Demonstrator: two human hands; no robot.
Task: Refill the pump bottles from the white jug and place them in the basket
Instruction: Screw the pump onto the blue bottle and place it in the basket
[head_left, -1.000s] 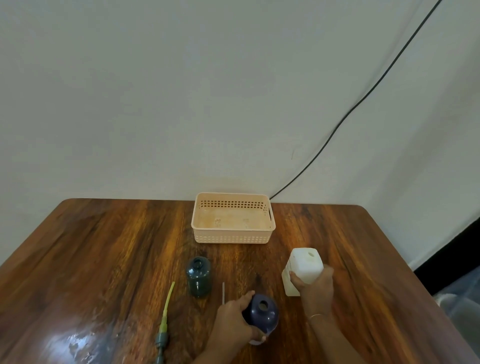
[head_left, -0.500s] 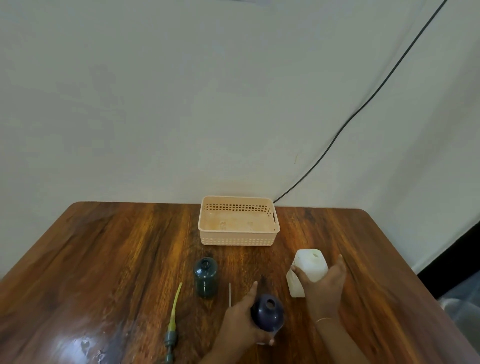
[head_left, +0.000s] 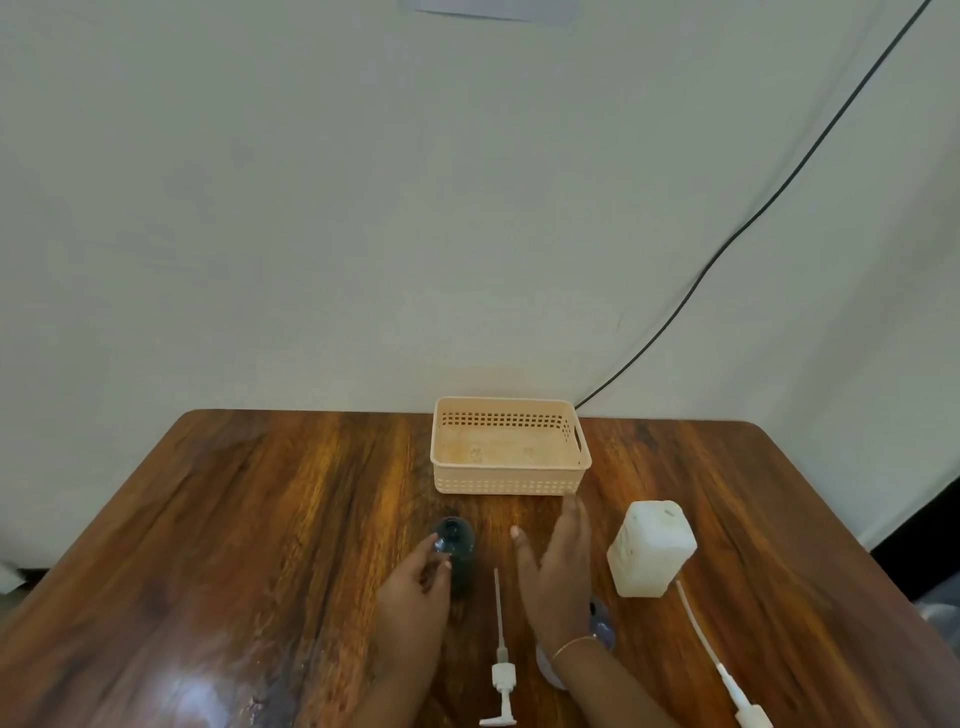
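A beige perforated basket (head_left: 509, 486) stands at the table's far edge with nothing in it. The white jug (head_left: 652, 551) stands upright to its front right, with no hand on it. A dark green bottle (head_left: 460, 558) without a pump stands in front of the basket. My left hand (head_left: 415, 587) reaches it, loosely curled fingertips at its shoulder. My right hand (head_left: 556, 577) hovers flat with straight fingers between bottle and jug. A purple bottle (head_left: 602, 626) shows partly behind my right wrist. A white pump with tube (head_left: 501, 670) lies between my arms.
A second white pump with a long tube (head_left: 727, 675) lies at the right, in front of the jug. The wooden table (head_left: 260, 519) ends at a pale wall, where a black cable (head_left: 727, 249) runs down behind the basket.
My left hand let go of the purple bottle and moved left to the green bottle. My right hand left the jug and swung left, now flat over the table.
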